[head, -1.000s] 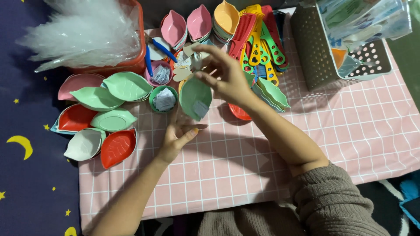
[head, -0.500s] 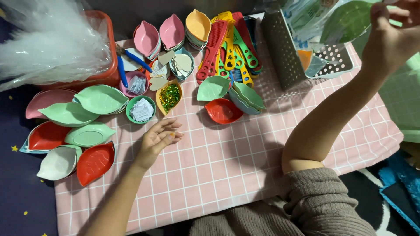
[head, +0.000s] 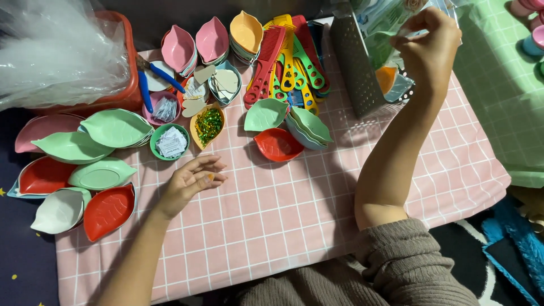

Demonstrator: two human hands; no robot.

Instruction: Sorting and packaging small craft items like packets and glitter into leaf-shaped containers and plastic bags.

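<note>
Pinching a green leaf-shaped dish (head: 378,48), the right hand (head: 432,48); left hand (head: 190,181) loose, empty.

A pink checked cloth (head: 317,215) covers the low table. A dark blue rug with yellow stars (head: 22,272) lies beside it. A green checked cloth (head: 504,119) lies on the other side.

Two hands (head: 192,180), one metal basket (head: 354,68), one small red dish (head: 277,144).

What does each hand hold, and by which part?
Right hand: a green leaf-shaped dish, pinched at its edge over the basket. Left hand: nothing.
</note>
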